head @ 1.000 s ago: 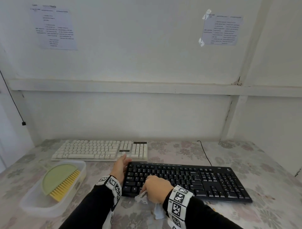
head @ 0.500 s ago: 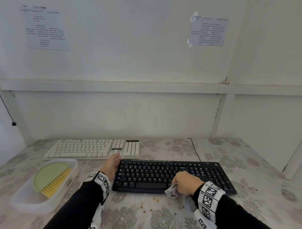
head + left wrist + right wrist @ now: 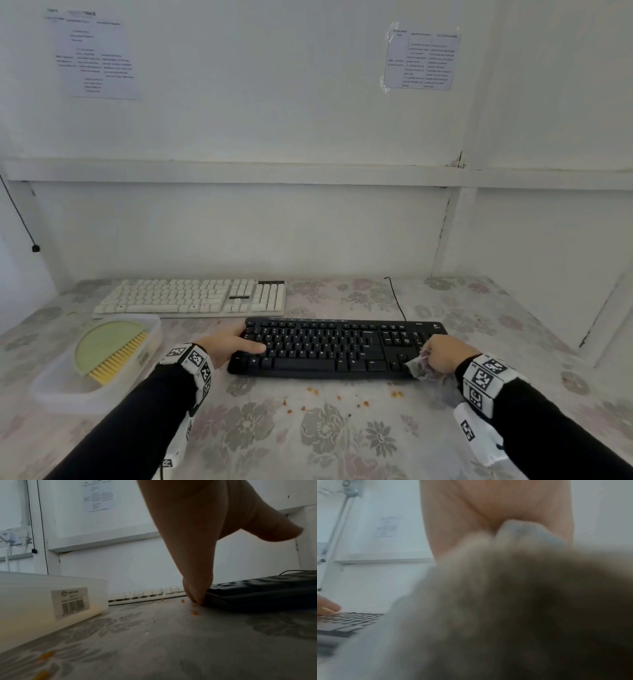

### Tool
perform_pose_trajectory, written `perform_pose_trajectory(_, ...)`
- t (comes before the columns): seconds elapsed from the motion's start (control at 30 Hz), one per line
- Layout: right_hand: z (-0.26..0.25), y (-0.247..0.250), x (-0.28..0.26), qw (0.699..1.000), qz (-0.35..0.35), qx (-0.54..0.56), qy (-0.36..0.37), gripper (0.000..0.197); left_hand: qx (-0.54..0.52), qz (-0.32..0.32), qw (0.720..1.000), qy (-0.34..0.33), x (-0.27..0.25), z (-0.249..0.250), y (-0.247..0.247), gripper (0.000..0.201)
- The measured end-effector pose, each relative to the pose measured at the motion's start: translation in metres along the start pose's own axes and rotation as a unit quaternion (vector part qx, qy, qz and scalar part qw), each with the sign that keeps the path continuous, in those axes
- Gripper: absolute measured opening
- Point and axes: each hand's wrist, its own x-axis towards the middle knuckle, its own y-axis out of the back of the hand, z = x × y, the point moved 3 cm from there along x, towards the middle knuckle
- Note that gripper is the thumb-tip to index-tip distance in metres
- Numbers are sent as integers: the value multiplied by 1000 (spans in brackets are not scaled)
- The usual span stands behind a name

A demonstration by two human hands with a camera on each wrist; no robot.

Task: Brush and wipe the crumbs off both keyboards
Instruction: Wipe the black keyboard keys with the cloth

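A black keyboard (image 3: 335,346) lies in front of me on the flowered table. My left hand (image 3: 229,344) grips its left end, thumb lying on the keys and fingers (image 3: 195,597) down at the edge. My right hand (image 3: 445,353) clutches a crumpled grey cloth (image 3: 418,368) against the keyboard's right end, by the number pad; the cloth (image 3: 505,601) fills the right wrist view as a blur. A white keyboard (image 3: 191,297) lies behind, at the back left. Orange crumbs (image 3: 342,399) are scattered on the table before the black keyboard.
A translucent plastic tub (image 3: 54,387) at the left holds a green brush with yellow bristles (image 3: 109,349). The black keyboard's cable (image 3: 397,301) runs back toward the white wall. More crumbs (image 3: 194,612) lie between the two keyboards.
My right hand has swept the cloth along the black keyboard from its left part to its right end. Crumbs now lie on the table in front. The left hand kept holding the left end.
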Motion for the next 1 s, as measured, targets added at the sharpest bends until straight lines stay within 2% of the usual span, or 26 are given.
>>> perform_pose_trajectory(0.1, 29, 1, 1, 998, 33, 8, -53, 25, 86, -4, 996, 2, 3, -10, 2, 103)
perform_pose_trajectory(0.23, 54, 2, -1, 993, 76, 5, -89, 27, 176, -10, 984, 38, -7, -8, 0, 99)
perform_pose_trajectory(0.27, 56, 3, -1, 992, 80, 6, -94, 28, 194, -6, 980, 41, -8, -8, 1, 104)
perform_pose_trajectory(0.37, 53, 6, -3, 992, 85, -1, -88, 30, 242, 31, 968, 54, 10, -27, 17, 138)
perform_pose_trajectory(0.4, 50, 6, -4, 993, 81, 0, -89, 30, 250, 32, 966, 59, 18, -33, 21, 142)
perform_pose_trajectory(0.5, 45, 3, -3, 992, 74, -2, -99, 31, 277, 37, 958, 57, 3, -17, 8, 125)
perform_pose_trajectory(0.6, 34, 6, -3, 989, 99, 27, -102, 32, 275, 40, 959, 54, -4, -11, 3, 108)
perform_pose_trajectory(0.67, 16, 11, 2, 989, 110, 51, -80, 33, 271, 42, 960, 53, -5, -11, 3, 109)
perform_pose_trajectory(0.77, -24, 15, 0, 993, 81, 73, -44, 31, 262, 29, 964, 39, -3, -13, 5, 105)
perform_pose_trajectory(0.87, -73, 14, -6, 994, 71, 83, 0, 34, 263, 16, 964, 32, 4, -23, 10, 118)
perform_pose_trajectory(0.9, -89, 12, -8, 994, 70, 88, 11, 34, 261, 9, 965, 28, 5, -24, 12, 112)
perform_pose_trajectory(1.0, -148, 7, -13, 988, 73, 123, 55, 38, 241, -8, 970, 23, -10, -17, 14, 66)
